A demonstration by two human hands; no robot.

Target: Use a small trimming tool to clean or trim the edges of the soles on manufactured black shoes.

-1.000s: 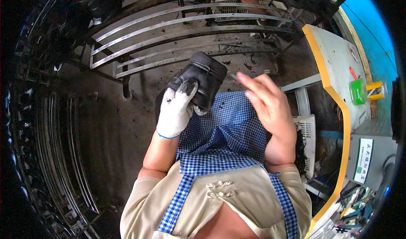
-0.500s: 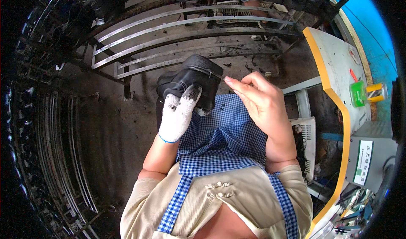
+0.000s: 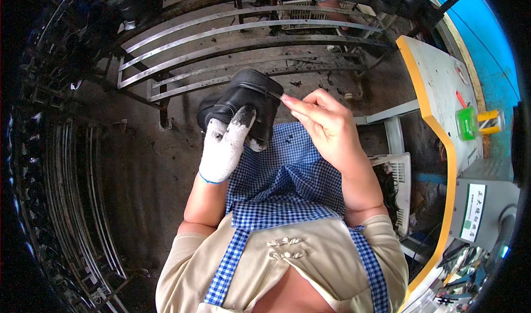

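Note:
A black leather shoe (image 3: pixel 258 98) is in my left hand (image 3: pixel 225 147), which wears a white knit glove with blackened fingertips. The gloved thumb presses on the shoe's side, while the other fingers are partly hidden behind it. My bare right hand (image 3: pixel 326 122) pinches thumb and forefinger together right at the shoe's upper right edge. Something thin and dark runs along that edge to the fingertips; whether it is a thread, a strip or a slim tool I cannot make out. Below the shoe, a blue checked apron (image 3: pixel 293 172) covers my lap.
Metal racks stand ahead (image 3: pixel 221 50) and at the left (image 3: pixel 91 202). On the right is a white table with a yellow edge (image 3: pixel 423 91), bearing a green container (image 3: pixel 466 123) and a grey machine box (image 3: pixel 481 202). A white crate (image 3: pixel 402 191) sits beside my right arm.
Both hands and the shoe have shifted slightly left. My right fingertips have come closer to the shoe's edge, and less of the thin thing shows between them.

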